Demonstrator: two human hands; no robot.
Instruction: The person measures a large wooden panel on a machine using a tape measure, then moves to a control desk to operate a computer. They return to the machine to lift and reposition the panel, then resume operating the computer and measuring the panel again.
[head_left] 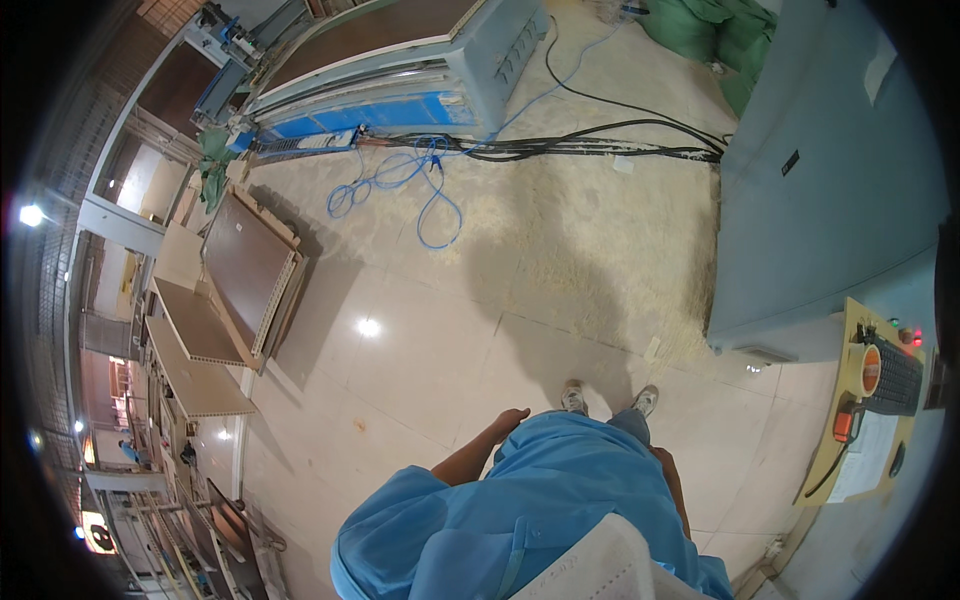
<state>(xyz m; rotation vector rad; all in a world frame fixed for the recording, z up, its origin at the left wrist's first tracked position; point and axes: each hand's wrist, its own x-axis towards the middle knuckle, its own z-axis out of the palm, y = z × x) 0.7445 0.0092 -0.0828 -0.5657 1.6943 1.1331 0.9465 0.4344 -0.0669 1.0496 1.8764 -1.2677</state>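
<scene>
My left hand [511, 419] hangs at the left of my blue work shirt [560, 470], over the floor. Its thumb side shows, but the other fingers are turned away, so their pose is unclear. At the shirt's right edge, my right hand [662, 459] is mostly covered by the cloth and its fingers are hidden. No object shows in either hand. A white sheet-like thing [600, 565] with faint marks lies across my chest at the lower edge. Below the shirt hem, both my shoes [646, 401] stand on the tiled floor [430, 340].
Brown boards [250, 255] lean at the left. Ahead stands a large machine [420, 75] with a blue panel; black cables [600, 143] and a looped blue hose [440, 215] cross the dusty floor. Right, a grey cabinet [810, 200] adjoins a shelf with a keyboard [893, 380] and tape roll [871, 370].
</scene>
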